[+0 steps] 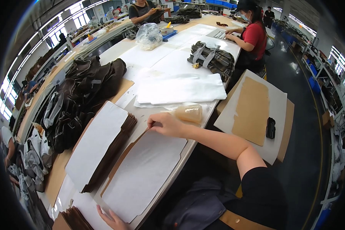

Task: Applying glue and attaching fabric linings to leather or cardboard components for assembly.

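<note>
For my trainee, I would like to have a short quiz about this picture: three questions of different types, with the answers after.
1. Multiple choice: what does the right hand pinch? A) the tied bundle; B) the edge of the white-faced piece; C) the cardboard box.
2. True or false: the right hand is nearer to the translucent bottle than the left hand is.
3. Fill in: the white-topped stack lies to the ___ of the white-faced piece.

Key: 1. B; 2. True; 3. left.
</note>
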Motion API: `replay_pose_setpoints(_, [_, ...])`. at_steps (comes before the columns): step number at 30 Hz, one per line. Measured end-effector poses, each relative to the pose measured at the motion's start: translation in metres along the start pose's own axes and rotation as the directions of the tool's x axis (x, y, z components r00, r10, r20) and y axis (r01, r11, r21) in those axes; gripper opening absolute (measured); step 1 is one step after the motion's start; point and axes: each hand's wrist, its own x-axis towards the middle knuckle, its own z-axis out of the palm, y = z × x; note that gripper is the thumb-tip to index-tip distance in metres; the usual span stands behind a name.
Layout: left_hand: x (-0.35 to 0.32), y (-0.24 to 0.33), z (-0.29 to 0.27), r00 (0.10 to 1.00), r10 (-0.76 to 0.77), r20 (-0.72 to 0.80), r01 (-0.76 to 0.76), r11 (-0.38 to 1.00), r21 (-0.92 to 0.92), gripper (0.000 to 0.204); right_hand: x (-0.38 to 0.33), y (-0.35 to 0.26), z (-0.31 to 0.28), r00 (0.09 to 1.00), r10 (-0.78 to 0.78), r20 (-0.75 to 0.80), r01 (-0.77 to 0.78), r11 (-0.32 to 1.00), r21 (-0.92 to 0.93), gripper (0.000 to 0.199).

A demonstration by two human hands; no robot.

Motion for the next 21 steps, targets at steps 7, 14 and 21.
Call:
replay_pose_setpoints(7, [0.039, -0.032, 0.003, 0.989, -0.145, 0.037, 0.147, 0.898, -0.414, 0.03, -0.033, -0.035, -0.031, 0.983, -0.037, -0.179, 0.097, 0.937, 0.336, 0.012])
replay_pose_setpoints(14, [0.03, 0.003, -0.017, 0.976, -0.212, -0.047, 0.154, 0.83, -0.536, 0.028, -0.01, -0.014, -0.008, 0.916, 0.401, 0.025, -0.368, 0.81, 0.457, 0.027])
replay_pose_setpoints(21, [0.008, -0.02, -0.031, 0.959, -0.255, 0.125, 0.281, 0.914, -0.292, 0.023, -0.059, 0.009, -0.034, 0.752, 0.547, 0.367, -0.623, 0.772, 0.128, 0.043])
